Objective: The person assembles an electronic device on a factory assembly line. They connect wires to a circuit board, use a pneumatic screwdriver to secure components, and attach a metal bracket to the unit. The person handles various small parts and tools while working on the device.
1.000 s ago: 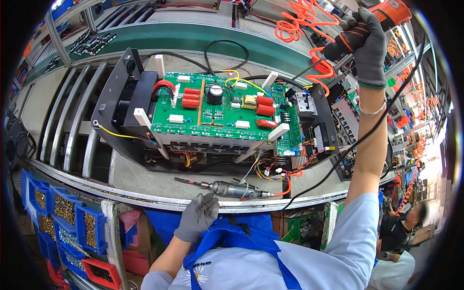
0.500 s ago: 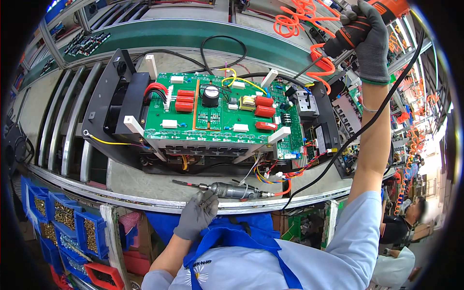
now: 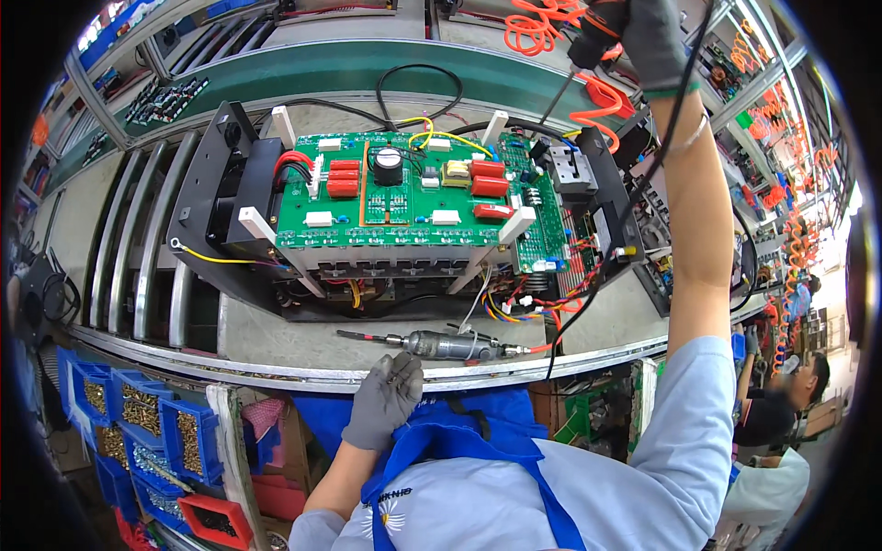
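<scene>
My right hand, in a grey glove, is raised at the upper right, wrapped around a black and orange power screwdriver. Its long thin bit points down and to the left, and the tool's upper end is cut off by the picture edge. My left hand, also gloved, is near the bench front edge with fingers curled together; whatever is in them is hidden. Just beyond it lies a grey air screwdriver. Behind that sits a black metal chassis carrying a green circuit board with white posts at its corners.
Blue bins of screws and a red bin hang at the lower left. Metal rollers lie left of the chassis. A black cable crosses in front of my right arm. Other people work at the right.
My right hand has moved left and slightly up with the power screwdriver, still above the bench's far right. My left hand stays curled near the edge; the whole view has shifted slightly.
</scene>
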The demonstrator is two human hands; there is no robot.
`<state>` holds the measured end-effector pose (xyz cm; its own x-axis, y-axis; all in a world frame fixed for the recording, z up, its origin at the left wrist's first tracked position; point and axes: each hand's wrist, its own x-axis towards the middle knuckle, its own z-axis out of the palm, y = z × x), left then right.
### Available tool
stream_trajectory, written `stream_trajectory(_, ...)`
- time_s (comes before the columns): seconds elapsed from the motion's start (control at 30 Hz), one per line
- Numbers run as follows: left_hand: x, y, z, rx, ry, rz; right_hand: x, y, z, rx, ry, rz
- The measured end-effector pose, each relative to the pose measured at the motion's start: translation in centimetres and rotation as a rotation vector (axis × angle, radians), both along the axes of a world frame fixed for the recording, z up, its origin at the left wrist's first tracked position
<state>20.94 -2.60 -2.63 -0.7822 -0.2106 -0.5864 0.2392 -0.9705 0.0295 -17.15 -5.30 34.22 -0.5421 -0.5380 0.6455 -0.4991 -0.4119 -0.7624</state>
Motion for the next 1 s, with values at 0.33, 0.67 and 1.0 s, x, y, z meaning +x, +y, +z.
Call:
stream_trajectory(0.33,3.0,2.1,0.0,-0.130,0.194,-0.080,-13.3,-2.4,0.9,0.100,-0.318,1.262)
stream_trajectory(0.67,3.0,4.2,-0.1,0.053,0.182,-0.143,11.7,23.2,-0.3,0.246,0.398,0.145)
stream_trajectory(1.0,0.0,6.7,1.1,-0.108,0.105,-0.314,7.3,45.5,-16.9,0.971,0.524,-0.498)
